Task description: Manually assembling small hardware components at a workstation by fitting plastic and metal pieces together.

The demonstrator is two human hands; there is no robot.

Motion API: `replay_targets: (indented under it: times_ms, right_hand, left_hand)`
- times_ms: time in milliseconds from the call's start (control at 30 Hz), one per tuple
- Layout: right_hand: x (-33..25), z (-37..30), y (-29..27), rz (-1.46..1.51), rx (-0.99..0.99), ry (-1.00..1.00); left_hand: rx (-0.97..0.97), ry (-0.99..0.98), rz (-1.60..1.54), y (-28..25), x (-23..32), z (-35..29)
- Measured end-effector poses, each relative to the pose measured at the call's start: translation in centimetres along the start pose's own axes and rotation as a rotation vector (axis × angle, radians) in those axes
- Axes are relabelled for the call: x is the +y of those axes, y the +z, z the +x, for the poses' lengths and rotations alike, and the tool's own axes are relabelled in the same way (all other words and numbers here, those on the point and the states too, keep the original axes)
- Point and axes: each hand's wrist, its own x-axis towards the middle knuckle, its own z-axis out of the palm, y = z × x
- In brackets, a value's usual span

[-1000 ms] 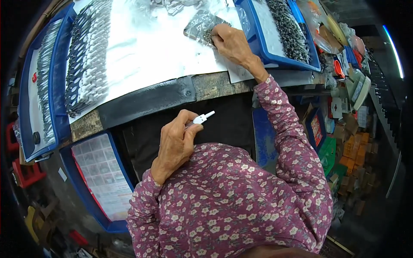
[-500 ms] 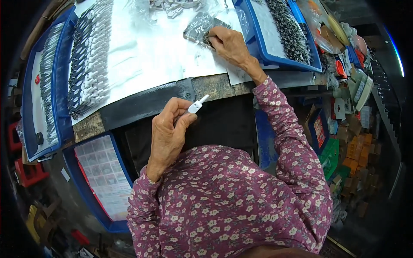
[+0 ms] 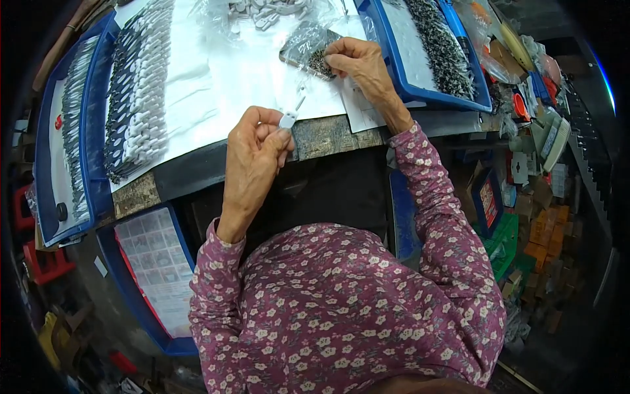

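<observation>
My left hand [image 3: 252,157] pinches a small white plastic piece [image 3: 287,120] between thumb and fingers, above the table's front edge. A thin pin-like tip juts from the piece toward the far right. My right hand [image 3: 367,72] has thumb and fingertips pressed together at the right side of a dark shallow tray [image 3: 285,56] partly covered with clear plastic film. Tiny brownish metal parts [image 3: 319,64] lie in the tray beside those fingertips. Whatever the right fingers hold is too small to make out.
Rows of white and black pieces [image 3: 141,85] lie at the left on white paper [image 3: 230,79]. Blue trays [image 3: 98,164] of slim pieces stand at far left, and another blue tray [image 3: 407,85] holds dark small parts at right. Loose white pieces [image 3: 266,16] are heaped at the back.
My left hand has moved up and away from my body with the white piece, over the table edge. My right hand has shifted slightly right, uncovering the tiny metal parts.
</observation>
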Motion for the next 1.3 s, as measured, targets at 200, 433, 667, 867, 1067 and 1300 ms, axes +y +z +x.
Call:
replay_targets:
  times_ms: [200,433,667,867,1067,1300]
  right_hand:
    - [-2.7,-2.0,1.6,0.193,-0.044,0.020]
    - [-4.4,-4.3,4.0,0.241,-0.111,0.039]
    - [-3.7,-4.7,4.7,0.264,-0.077,0.008]
    - [-3.9,-5.1,4.9,0.253,-0.027,0.018]
    - [-4.3,-5.5,5.0,0.156,0.011,0.053]
    - [-3.7,-6.0,4.7,0.172,0.042,0.047]
  left_hand:
    - [0.074,0.022,0.020,0.4,-0.2,1.2]
    - [0.153,0.105,0.080,0.7,-0.8,1.6]
    - [0.181,0.135,0.132,1.1,-1.2,1.6]
    - [0.184,0.127,0.198,1.4,-1.7,1.7]
    - [0.267,0.287,0.455,2.3,-1.8,1.7]
    - [0.258,0.389,0.478,2.4,-2.2,1.9]
